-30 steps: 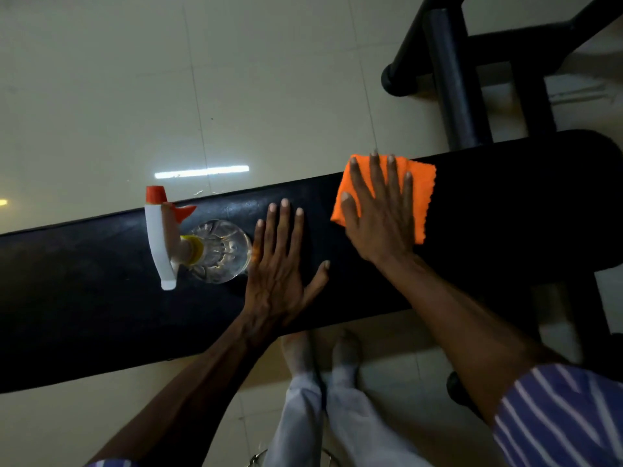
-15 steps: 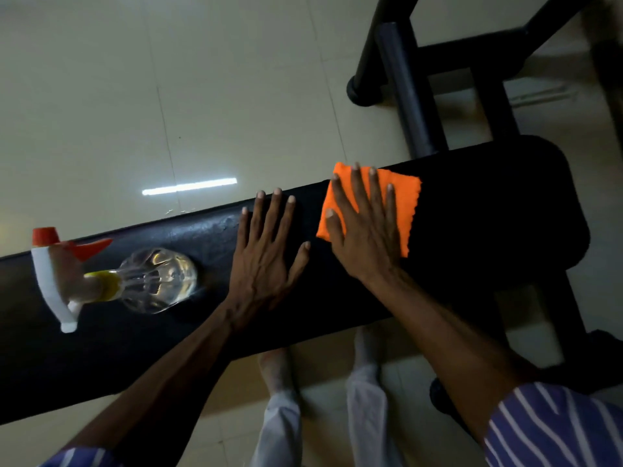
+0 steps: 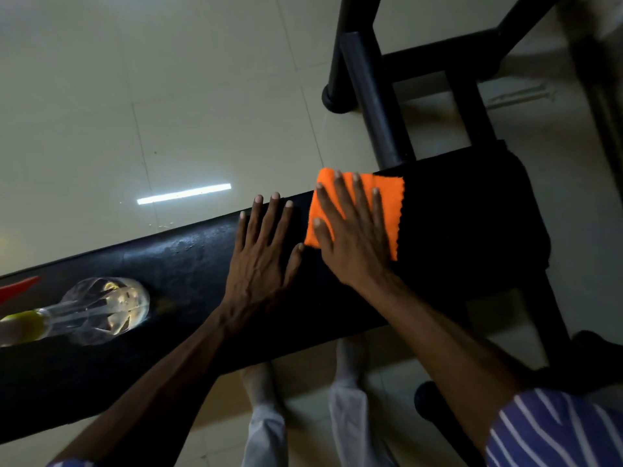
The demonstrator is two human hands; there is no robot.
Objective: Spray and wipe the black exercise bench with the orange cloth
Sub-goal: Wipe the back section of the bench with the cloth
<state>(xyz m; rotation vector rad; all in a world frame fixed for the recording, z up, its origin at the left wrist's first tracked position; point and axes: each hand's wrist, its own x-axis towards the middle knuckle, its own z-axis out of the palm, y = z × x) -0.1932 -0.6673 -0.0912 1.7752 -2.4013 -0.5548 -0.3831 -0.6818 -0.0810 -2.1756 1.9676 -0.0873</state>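
Since a second ago the cloth [image 3: 387, 210] and the right hand [image 3: 354, 237] pressing it have slid toward the bench's end at the right of the frame, and the spray bottle [image 3: 101, 308] now sits half out of view at the lower left edge. I watch the right hand lie flat on the orange cloth, fingers straight and spread, palm down, gripping nothing. The left hand [image 3: 259, 257] rests just beside it on the bare black bench [image 3: 472, 224], also flat and spread, its thumb nearly touching the cloth's corner.

The bench runs as a diagonal band from lower left to centre right. Wet droplets glint on it left of the left hand, so I judge that stretch is sprayed but unwiped.

The risks, as I read them: the bottle stands upright near the pad's front edge, and a jolt from the wiping could tip it onto the tiled floor [image 3: 168, 96]. The cloth lies near the far edge; a long stroke could push it over.
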